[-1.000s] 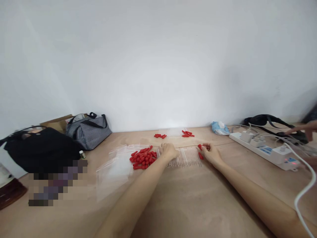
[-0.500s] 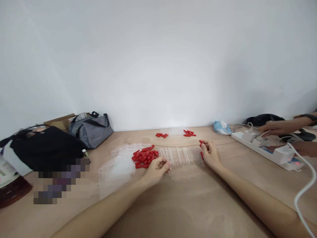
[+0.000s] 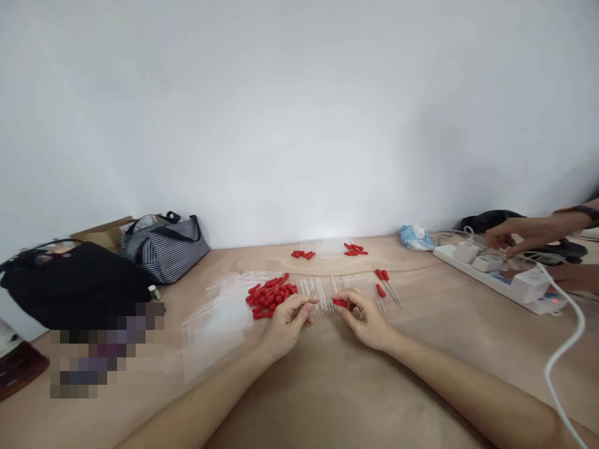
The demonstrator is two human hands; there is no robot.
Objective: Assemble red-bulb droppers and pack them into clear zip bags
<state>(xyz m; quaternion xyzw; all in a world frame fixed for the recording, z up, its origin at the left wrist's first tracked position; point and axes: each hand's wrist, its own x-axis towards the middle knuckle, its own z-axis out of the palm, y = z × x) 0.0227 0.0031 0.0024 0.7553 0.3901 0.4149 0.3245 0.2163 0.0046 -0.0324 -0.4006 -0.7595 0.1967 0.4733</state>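
My left hand [image 3: 291, 319] is pinched just right of a pile of red rubber bulbs [image 3: 271, 297]. A thin clear glass tube [image 3: 313, 293] shows at its fingertips, mostly hidden by the fingers. Facing it, my right hand [image 3: 364, 317] grips a red rubber bulb [image 3: 340, 303] between thumb and fingers, a short gap away. Behind both hands lies a row of clear glass tubes [image 3: 327, 288], partly covered by them. At the row's right end, droppers with red bulbs [image 3: 385, 275] on glass tubes lie slanted, beside another red bulb [image 3: 380, 290].
Clear plastic bags [image 3: 219, 318] spread at left. Farther back lie more red bulbs [image 3: 355, 249]. A striped bag [image 3: 163, 246] and a black bag [image 3: 79, 287] stand left. At right, another person's hand [image 3: 519, 234] is over a white power strip [image 3: 496, 280]; its cable [image 3: 561, 349] runs forward.
My right hand has moved left from the row's right end, toward my left hand, uncovering the droppers there. My left hand has shifted slightly left, and its tube no longer points down toward me.
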